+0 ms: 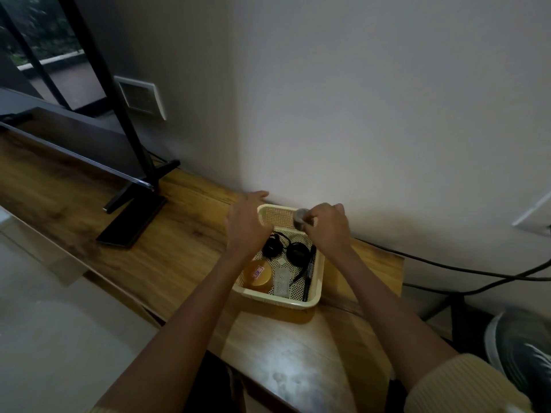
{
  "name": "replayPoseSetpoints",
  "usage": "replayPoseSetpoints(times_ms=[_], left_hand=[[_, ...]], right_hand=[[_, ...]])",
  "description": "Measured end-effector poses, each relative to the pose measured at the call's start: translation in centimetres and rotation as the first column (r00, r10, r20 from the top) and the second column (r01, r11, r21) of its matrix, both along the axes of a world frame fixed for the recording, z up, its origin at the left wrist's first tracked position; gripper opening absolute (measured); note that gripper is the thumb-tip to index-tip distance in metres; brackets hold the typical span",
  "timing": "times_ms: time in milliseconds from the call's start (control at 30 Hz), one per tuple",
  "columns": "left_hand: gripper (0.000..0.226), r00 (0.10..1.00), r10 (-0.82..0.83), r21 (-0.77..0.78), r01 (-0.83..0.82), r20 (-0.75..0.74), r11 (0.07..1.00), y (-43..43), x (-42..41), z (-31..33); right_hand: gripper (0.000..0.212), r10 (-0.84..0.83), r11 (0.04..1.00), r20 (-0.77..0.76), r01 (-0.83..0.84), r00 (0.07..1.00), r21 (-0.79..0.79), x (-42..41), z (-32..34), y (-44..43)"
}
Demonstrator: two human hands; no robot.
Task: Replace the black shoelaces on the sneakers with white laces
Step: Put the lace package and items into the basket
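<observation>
Lace search: the right hand (328,228) pinched a grey object (299,219); the left hand (246,222) could not be read. White laces needed identifying next.

One dark sneaker low at 4 o'clock, one small pale bundle near the middle.

The sneaker (524,350) has a dark grey upper, a pale sole rim curving along its 9 to 12 o'clock side and white streaks on its flank; it lies past the desk's (185,234) right end, lower than the desktop, blurred and cut off by the frame edge, so its laces cannot be made out. The small pale bundle (299,219) is greyish-white and roundish, pinched in the fingers of the right hand (326,226) above the 12 o'clock end of the cream basket (310,304); too blurred to tell whether it is lace.
</observation>
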State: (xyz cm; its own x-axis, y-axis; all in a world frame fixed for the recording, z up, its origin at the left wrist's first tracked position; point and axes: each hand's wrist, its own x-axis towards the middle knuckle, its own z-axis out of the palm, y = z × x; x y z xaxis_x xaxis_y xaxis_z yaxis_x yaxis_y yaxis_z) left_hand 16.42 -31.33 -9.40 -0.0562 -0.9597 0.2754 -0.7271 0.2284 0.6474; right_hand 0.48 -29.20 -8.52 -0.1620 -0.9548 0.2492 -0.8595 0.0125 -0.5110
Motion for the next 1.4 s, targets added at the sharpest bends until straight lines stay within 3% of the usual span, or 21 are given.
replayPoseSetpoints(times_ms=[100,167,267,433,567,633,700,767,833,900,1033,1233,1400], left_hand=[[0.046,0.976,0.197,0.211,-0.212,0.092,0.954,-0.5,1.4,-0.7],[0.040,0.970,0.190,0.346,-0.231,0.151,0.909,-0.8,2.0,-1.4],[0.024,0.976,0.118,0.384,-0.181,0.183,0.905,-0.8,2.3,-1.9],[0.031,0.980,0.059,0.381,-0.129,0.190,0.916,-1.1,2.4,-2.2],[0.049,0.991,-0.043,0.494,-0.024,0.124,0.869,-1.5,3.6,-1.0],[0.061,0.986,-0.105,0.584,0.011,0.127,0.812,-1.1,4.4,0.4],[0.062,0.983,-0.168,0.730,0.065,0.069,0.680,-0.3,5.3,1.4],[0.059,0.978,-0.209,0.790,0.118,0.013,0.602,0.5,5.9,1.7],[0.058,0.977,-0.199,0.765,0.185,-0.076,0.617,1.2,5.9,1.4],[0.057,0.976,-0.201,0.718,0.203,-0.090,0.665,1.7,5.5,1.3],[0.053,0.965,-0.261,0.608,0.191,0.028,0.770,1.7,5.0,0.8],[0.053,0.950,-0.306,0.582,0.214,0.063,0.785,1.8,3.8,0.5],[0.053,0.944,-0.319,0.589,0.213,0.082,0.779,1.5,3.7,0.1]], right_hand=[[0.016,0.045,0.999,-0.254,-0.037,0.966,0.039,-0.2,-1.2,0.0],[0.016,0.076,0.997,-0.306,-0.072,0.949,0.023,0.2,-1.7,-0.1],[0.021,0.089,0.996,-0.397,-0.087,0.914,0.023,1.2,-2.5,-0.8],[0.030,0.090,0.994,-0.457,-0.052,0.885,0.093,1.7,-3.4,-1.5],[0.030,0.020,0.995,-0.304,0.009,0.952,0.094,1.0,-2.2,-1.5],[0.036,-0.128,0.986,-0.119,0.139,0.985,0.088,0.2,-1.7,-0.9],[0.038,-0.265,0.949,0.120,0.236,0.957,0.211,-0.6,-1.5,0.3],[0.033,-0.283,0.919,0.332,0.155,0.900,0.362,-0.7,-1.5,1.7],[0.034,-0.257,0.907,0.474,0.041,0.842,0.419,-0.4,-1.6,2.9],[0.038,-0.254,0.902,0.505,0.013,0.825,0.431,-0.4,-1.8,3.6],[0.041,-0.325,0.875,0.519,0.043,0.791,0.483,-0.4,-1.9,4.4],[0.040,-0.369,0.847,0.536,0.037,0.759,0.530,-1.1,-2.1,5.4],[0.036,-0.358,0.847,0.495,0.051,0.792,0.530,-1.0,-1.9,5.5]])
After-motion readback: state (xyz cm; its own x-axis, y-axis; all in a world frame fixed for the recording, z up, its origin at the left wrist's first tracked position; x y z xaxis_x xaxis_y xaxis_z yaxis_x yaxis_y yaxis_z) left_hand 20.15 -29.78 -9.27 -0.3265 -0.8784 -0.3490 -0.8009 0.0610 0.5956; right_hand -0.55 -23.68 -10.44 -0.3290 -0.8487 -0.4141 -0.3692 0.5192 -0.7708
